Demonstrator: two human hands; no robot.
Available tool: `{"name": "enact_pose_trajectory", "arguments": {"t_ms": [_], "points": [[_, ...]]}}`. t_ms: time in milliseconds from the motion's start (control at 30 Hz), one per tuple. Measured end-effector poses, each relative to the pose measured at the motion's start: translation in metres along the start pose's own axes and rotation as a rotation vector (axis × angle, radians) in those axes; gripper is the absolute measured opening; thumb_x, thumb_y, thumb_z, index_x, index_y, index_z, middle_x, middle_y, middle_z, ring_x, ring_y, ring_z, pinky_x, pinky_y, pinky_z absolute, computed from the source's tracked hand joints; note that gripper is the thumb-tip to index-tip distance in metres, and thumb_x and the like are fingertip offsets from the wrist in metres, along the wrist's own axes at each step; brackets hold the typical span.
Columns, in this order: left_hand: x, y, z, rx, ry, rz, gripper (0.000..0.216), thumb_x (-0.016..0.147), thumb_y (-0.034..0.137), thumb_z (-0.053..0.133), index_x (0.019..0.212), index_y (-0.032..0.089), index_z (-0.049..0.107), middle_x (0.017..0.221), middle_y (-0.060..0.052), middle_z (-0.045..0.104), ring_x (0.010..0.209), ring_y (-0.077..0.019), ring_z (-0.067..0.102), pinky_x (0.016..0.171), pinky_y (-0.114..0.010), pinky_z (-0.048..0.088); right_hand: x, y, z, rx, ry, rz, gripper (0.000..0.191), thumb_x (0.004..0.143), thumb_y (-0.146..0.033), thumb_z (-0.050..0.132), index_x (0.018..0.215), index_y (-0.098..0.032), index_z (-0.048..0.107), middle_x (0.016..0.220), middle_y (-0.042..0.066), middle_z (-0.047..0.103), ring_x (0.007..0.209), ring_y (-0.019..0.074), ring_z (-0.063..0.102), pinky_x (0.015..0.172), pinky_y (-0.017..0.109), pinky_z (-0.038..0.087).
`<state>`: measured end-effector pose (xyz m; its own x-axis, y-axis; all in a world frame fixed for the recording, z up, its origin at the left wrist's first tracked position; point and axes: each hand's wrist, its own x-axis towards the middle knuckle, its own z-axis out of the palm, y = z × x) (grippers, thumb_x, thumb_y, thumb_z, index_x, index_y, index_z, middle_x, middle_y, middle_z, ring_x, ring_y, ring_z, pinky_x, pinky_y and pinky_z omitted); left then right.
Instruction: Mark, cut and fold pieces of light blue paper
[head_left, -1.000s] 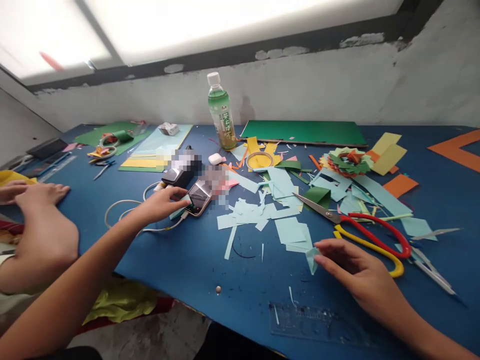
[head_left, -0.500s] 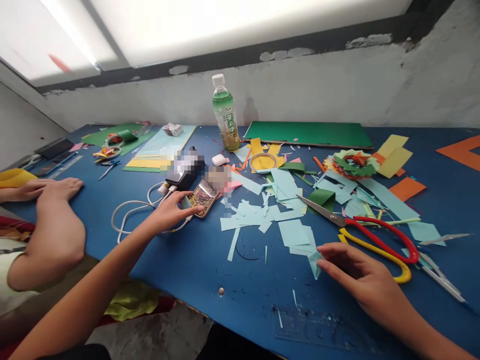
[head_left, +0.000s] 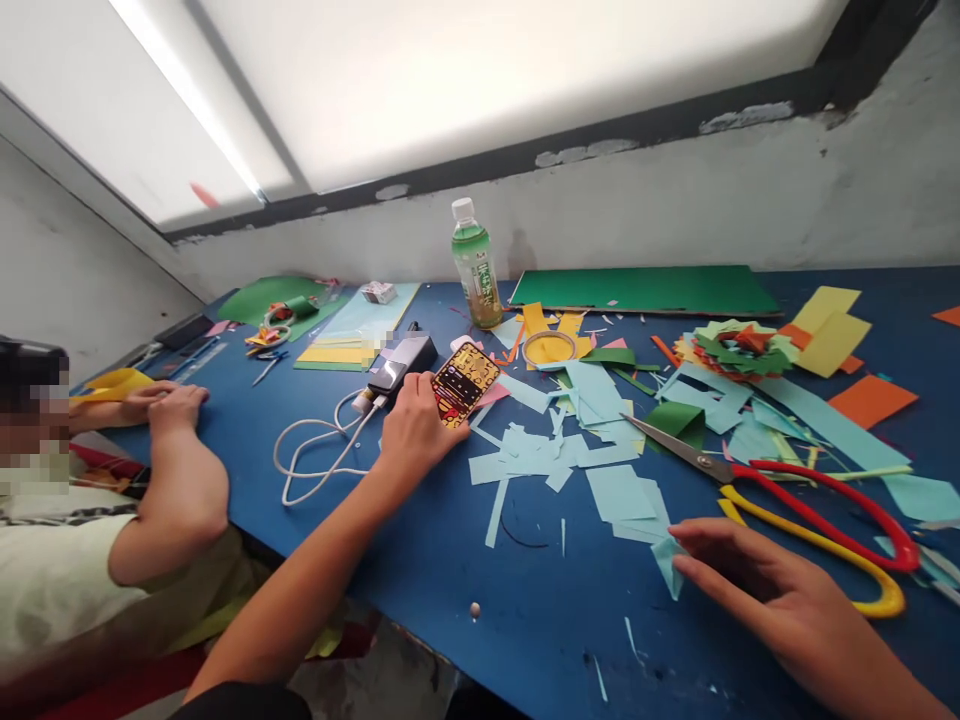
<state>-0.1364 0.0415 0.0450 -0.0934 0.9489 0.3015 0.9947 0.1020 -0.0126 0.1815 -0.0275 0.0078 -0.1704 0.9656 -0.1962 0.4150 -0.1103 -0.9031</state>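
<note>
My left hand (head_left: 421, 428) is closed around the near end of a phone (head_left: 471, 380) in a yellow-and-black patterned case, thumb on one edge and fingers on the other. My right hand (head_left: 772, 595) pinches a small folded piece of light blue paper (head_left: 666, 568) between thumb and fingertips. Beside that piece lie several light blue paper squares (head_left: 619, 492). Large scissors (head_left: 705, 462) with red and yellow handles rest just beyond my right hand, blades apart. Light blue scraps (head_left: 525, 450) spread between both hands.
A drink bottle (head_left: 477, 275) stands near the wall by a green board (head_left: 645, 290). A folded-paper ring (head_left: 720, 345) and orange paper (head_left: 874, 402) lie right. White cable (head_left: 330, 472) loops beside a black box (head_left: 414, 358). Another person's arm (head_left: 180, 455) rests on the table at left.
My left hand has moved from beside the phone to gripping it, and the phone is turned and shifted farther back. The view has shifted left. My right hand keeps its pinch.
</note>
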Motion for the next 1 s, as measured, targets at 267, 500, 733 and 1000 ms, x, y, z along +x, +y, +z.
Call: {"name": "enact_pose_trajectory", "arguments": {"t_ms": [267,500,733,1000], "points": [[-0.019,0.009,-0.008,-0.053,0.308,0.105,0.061,0.067,0.038,0.064,0.114,0.016,0.032,0.11,-0.013,0.048,0.101,-0.0282,0.052,0.069,-0.035,0.052,0.002,0.021,0.006,-0.003,0.055,0.018,0.034,0.059,-0.057,0.063,0.08,-0.03,0.07,0.08,0.002,0.073,0.073,0.0242,0.069,0.059,0.023,0.059],[-0.029,0.013,-0.016,-0.084,0.254,0.048,0.066,0.067,0.046,0.064,0.113,0.022,0.024,0.113,-0.013,0.044,0.104,-0.0286,0.05,0.066,-0.035,0.049,0.003,0.038,0.007,-0.021,0.064,0.01,0.026,0.061,-0.055,0.066,0.08,-0.038,0.069,0.08,0.002,0.073,0.07,0.0258,0.069,0.059,0.026,0.059],[-0.023,0.011,-0.019,-0.141,0.201,0.017,0.067,0.065,0.044,0.065,0.114,0.019,0.027,0.114,-0.014,0.044,0.105,-0.0289,0.049,0.074,-0.038,0.048,0.005,0.038,0.007,-0.034,0.111,0.016,0.028,0.057,-0.054,0.067,0.079,-0.037,0.07,0.081,0.002,0.072,0.076,0.0274,0.069,0.06,0.025,0.059],[-0.011,-0.003,-0.012,-0.104,-0.287,-0.092,0.068,0.062,0.053,0.062,0.112,0.011,0.042,0.112,-0.018,0.049,0.102,-0.0341,0.052,0.079,-0.043,0.046,0.002,0.035,0.005,-0.046,0.096,0.025,0.028,0.057,-0.053,0.068,0.079,-0.036,0.071,0.08,0.003,0.073,0.073,0.0268,0.069,0.059,0.025,0.059]]}}
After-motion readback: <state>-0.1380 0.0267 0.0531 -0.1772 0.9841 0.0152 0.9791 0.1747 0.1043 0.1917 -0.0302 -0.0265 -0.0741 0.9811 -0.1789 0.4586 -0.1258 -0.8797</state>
